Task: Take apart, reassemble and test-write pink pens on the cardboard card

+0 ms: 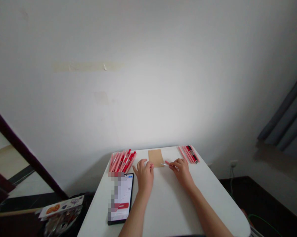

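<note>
My right hand (181,171) is closed around a pink pen (167,162). A thin pale rod, perhaps its refill, sticks out beside it toward the left. My left hand (145,174) has its thumb and index finger pinched together, with a small pinkish bit at the tips that is too small to name. Its other fingers are loosely curled. Between the hands lies a brown paper card (156,158), flat on the white table (173,204). A pile of pink and red pens (122,161) is left of my left hand. Beyond my right hand lies a row of pink, red and black pens (189,154).
A phone (123,199) with its screen lit lies left of my left forearm. The table's back edge is against a bare wall (153,82). On the floor side at left stands a dark bag (64,222) with mixed items, and a wall socket (233,163) is at right.
</note>
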### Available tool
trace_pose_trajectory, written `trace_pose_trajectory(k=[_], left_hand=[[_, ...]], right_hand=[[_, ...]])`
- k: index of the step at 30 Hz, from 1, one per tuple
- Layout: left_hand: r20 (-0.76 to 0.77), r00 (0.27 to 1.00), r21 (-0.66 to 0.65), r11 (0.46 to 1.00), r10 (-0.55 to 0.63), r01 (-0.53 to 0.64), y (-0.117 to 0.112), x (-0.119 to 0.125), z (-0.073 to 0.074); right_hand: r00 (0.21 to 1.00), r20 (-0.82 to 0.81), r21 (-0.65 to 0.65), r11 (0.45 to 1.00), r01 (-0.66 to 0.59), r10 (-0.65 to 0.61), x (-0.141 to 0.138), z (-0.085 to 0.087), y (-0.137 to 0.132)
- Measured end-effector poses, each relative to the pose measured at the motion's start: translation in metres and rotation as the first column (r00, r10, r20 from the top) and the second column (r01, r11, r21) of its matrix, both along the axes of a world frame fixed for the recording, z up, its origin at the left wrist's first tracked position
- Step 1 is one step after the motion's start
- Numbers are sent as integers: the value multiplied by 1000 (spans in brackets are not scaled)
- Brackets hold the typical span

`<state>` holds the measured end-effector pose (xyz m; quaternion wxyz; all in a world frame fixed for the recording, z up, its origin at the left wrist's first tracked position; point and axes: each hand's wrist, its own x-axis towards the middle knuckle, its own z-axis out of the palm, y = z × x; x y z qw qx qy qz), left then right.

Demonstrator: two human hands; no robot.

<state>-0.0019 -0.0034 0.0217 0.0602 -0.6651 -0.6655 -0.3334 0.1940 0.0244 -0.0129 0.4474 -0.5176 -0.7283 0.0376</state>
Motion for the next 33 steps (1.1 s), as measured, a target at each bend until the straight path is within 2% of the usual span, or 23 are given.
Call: trace_pose_trajectory(k=[8,33], left_hand=[[38,995,32,995,-93,92,-3,3,2],[-39,983,31,983,-181,183,-7,8,4]], right_hand=[[1000,-6,-40,999,-31,30,-5,5,-5],[996,33,-45,995,-85,86,-13,11,-13]])
